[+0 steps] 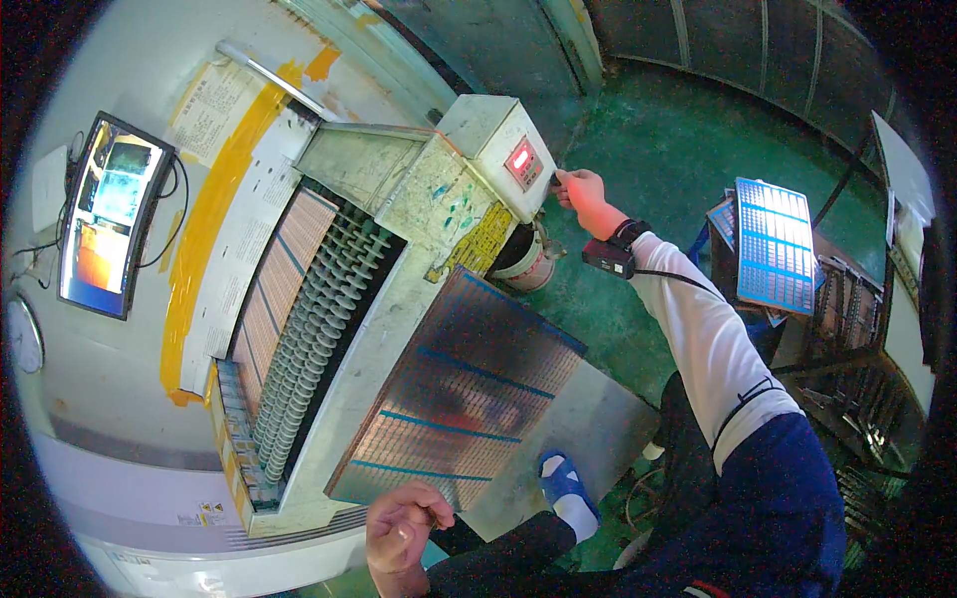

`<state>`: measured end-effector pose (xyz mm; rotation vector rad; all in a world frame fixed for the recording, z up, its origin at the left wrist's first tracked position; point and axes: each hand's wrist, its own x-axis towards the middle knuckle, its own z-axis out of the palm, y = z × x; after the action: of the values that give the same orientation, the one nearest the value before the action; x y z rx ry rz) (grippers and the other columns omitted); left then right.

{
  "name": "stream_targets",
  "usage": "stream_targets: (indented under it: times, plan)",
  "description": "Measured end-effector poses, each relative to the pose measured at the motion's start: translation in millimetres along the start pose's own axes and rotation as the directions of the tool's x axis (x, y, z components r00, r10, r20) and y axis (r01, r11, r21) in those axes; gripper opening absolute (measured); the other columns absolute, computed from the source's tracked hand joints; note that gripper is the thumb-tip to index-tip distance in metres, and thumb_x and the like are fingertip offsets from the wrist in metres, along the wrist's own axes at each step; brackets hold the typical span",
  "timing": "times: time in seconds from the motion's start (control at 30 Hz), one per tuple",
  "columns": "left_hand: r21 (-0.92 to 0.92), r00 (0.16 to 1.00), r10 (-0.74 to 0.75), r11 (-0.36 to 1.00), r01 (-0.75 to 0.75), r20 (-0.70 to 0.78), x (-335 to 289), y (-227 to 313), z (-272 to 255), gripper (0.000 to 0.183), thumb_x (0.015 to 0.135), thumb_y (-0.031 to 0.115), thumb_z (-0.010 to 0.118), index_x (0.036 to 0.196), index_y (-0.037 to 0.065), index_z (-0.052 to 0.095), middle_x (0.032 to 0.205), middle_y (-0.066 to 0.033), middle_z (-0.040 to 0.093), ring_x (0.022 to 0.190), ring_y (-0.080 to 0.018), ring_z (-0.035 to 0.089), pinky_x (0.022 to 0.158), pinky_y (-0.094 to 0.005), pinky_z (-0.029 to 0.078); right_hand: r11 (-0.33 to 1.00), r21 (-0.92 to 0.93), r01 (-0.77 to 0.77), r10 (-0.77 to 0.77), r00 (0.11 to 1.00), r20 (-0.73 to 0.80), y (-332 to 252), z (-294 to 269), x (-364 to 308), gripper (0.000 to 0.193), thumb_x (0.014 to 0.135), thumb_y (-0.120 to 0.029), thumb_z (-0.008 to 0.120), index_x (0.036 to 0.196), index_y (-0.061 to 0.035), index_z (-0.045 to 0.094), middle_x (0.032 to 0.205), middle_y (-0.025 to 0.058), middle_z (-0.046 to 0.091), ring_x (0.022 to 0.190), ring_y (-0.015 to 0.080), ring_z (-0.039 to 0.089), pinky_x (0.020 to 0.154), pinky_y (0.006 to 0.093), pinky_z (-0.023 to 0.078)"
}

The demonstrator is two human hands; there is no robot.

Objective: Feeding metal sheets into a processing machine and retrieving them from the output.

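Note:
My right hand [586, 199] reaches out to a pale control box [495, 140] with a small red lit display [520, 157]. Its fingers are closed on a small dark knob [555, 181] at the side of the box. My left hand [404, 528] is at the lower middle, fingers curled in, with nothing visible in them. Nearest to it is a large copper-coloured panel [449, 399] with blue stripes, standing tilted beside the machine. Inside the machine opening, another striped copper panel [284, 284] lies alongside rows of grey roller wheels [319, 339].
A monitor [115, 214] hangs on the wall at left. Below the control box stands a bucket [526, 264]. Blue-and-silver panels [776, 244] are stacked at right, near a dark metal rack [847, 309]. A grey metal sheet [568, 429] lies by my blue slipper [563, 478].

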<state>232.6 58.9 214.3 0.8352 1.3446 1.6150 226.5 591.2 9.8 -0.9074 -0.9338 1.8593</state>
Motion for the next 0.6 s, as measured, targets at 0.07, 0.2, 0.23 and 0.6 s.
stream_targets:
  times: [0.07,0.2,0.23,0.6]
  plan:
    - [-0.003,1.0,-0.001,1.0,0.001,-0.003,0.6,0.3,0.6,0.05,0.08,0.03,0.064,0.108,-0.01,0.057,0.098,-0.0221,0.059,0.08,-0.0288,0.06,0.067,-0.0354,0.046,1.0,-0.012,0.002,-0.002,1.0,-0.026,-0.8,1.1,-1.2,0.021,0.088,-0.019,0.065,0.089,0.0011,0.057,0.074,0.0066,0.061,0.055,0.0113,0.052,0.047,0.0251,0.045]
    - [0.012,1.0,0.01,1.0,-0.01,-0.009,0.9,0.6,2.0,0.05,0.081,0.031,0.064,0.108,-0.01,0.057,0.098,-0.022,0.058,0.08,-0.0288,0.06,0.067,-0.0357,0.046,1.0,0.006,-0.005,0.005,1.0,-0.027,-2.3,2.2,-2.8,0.021,0.087,-0.018,0.065,0.089,0.001,0.057,0.074,0.0069,0.061,0.056,0.0117,0.053,0.048,0.0253,0.046]
    - [0.022,1.0,0.01,1.0,-0.01,-0.016,0.8,0.7,2.2,0.05,0.081,0.031,0.064,0.108,-0.01,0.057,0.097,-0.022,0.058,0.08,-0.0288,0.06,0.067,-0.0357,0.046,1.0,-0.015,-0.025,0.024,0.998,-0.057,-2.6,2.5,-3.0,0.021,0.087,-0.018,0.065,0.089,0.001,0.057,0.074,0.0069,0.061,0.057,0.0118,0.053,0.048,0.0254,0.046]
    - [0.022,1.0,-0.002,1.0,0.002,-0.009,-0.2,1.7,2.1,0.049,0.082,0.032,0.064,0.108,-0.009,0.057,0.097,-0.0215,0.058,0.079,-0.0281,0.059,0.067,-0.0354,0.046,1.0,-0.013,0.019,-0.02,0.999,-0.047,0.1,2.9,-2.4,0.02,0.089,-0.018,0.064,0.091,0.0015,0.057,0.074,0.0074,0.061,0.057,0.0108,0.052,0.048,0.025,0.045]
